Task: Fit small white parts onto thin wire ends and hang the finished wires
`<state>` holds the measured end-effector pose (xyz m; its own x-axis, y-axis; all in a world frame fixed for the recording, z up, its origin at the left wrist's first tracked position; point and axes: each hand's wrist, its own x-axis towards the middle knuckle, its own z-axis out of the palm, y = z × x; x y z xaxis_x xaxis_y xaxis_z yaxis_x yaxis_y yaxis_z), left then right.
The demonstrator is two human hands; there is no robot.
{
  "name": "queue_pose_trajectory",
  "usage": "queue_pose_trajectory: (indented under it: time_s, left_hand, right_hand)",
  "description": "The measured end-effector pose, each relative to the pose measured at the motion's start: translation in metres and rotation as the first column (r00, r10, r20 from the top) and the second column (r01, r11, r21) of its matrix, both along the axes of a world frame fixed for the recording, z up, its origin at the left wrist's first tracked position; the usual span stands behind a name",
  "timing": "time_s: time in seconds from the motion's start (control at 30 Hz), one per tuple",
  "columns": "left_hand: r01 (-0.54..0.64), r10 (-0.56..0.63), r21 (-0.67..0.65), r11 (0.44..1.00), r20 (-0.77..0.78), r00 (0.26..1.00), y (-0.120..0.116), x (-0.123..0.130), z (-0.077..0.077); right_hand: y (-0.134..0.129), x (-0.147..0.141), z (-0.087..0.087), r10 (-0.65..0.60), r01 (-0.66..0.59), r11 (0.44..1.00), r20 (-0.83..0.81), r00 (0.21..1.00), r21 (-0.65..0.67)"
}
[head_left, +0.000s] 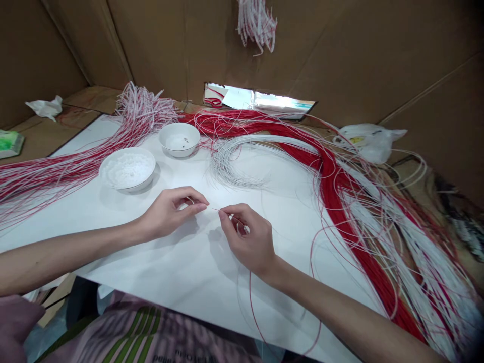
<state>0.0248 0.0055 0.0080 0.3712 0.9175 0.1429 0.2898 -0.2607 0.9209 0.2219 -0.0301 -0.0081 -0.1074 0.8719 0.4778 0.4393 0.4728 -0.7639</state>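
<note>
While we worked over the white paper sheet (159, 272), our right hand (247, 237) pinched a thin pale wire (218, 209) between thumb and forefinger, its tip toward our left hand (170, 214) at nine o'clock, whose fingers curled pressed together. A white ceramic bowl (126, 187) of white powder (127, 169) sat at eleven o'clock.

Past the right hand (247, 237), a mass of red and white wires (333, 201) blocks the way; beyond the left hand (166, 214), flat white paper (181, 272) gives passage to two white bowls (127, 169) at the far left.
</note>
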Motion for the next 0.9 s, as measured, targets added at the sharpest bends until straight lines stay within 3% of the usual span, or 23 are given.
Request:
queue_pose_trajectory:
  time_s: [0.1,0.27,0.5,0.9]
  left_hand:
    - [0.025,0.016,-0.249,0.968,0.157,0.987,-0.005,0.002,0.002]
    - [0.115,0.01,-0.405,0.907,0.296,0.955,-0.01,0.001,-0.004]
    - [0.186,-0.007,-0.455,0.871,0.367,0.93,-0.01,0.0,-0.009]
    - [0.188,0.001,-0.47,0.862,0.373,0.928,-0.009,-0.001,-0.011]
  right_hand:
    - [-0.004,-0.002,0.0,0.028,-0.026,0.998,-0.043,0.999,0.051]
    - [-0.009,-0.005,-0.001,0.07,-0.062,0.991,-0.066,0.995,0.118]
    - [-0.009,-0.005,-0.001,0.101,-0.087,0.98,-0.069,0.993,0.181]
    - [-0.008,-0.004,-0.002,0.13,-0.116,0.976,-0.066,0.989,0.185]
